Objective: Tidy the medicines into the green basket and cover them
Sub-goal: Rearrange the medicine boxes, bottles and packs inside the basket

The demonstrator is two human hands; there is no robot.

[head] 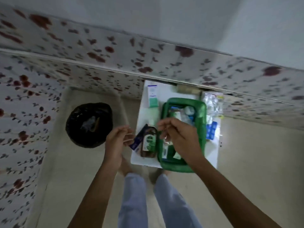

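Observation:
The green basket (202, 129) stands on a small white table (141, 112) and holds several boxes and packets. My right hand (179, 135) is over the basket's left half, fingers pinched on a small clear packet (167, 140), which is blurred. My left hand (117, 142) hovers just left of the table with loosely curled fingers and nothing visible in it. Beside the basket lie a brown bottle with a green label (148, 143) and a dark blue box (137, 139). A white and green box (152, 96) lies at the far left corner of the table.
Clear blister packs (212, 102) and a blue blister pack (211, 131) lie right of the basket, and a beige box (187, 90) behind it. A black-lined bin (89, 124) stands on the floor to the left. A floral mattress edge (115, 51) runs behind the table.

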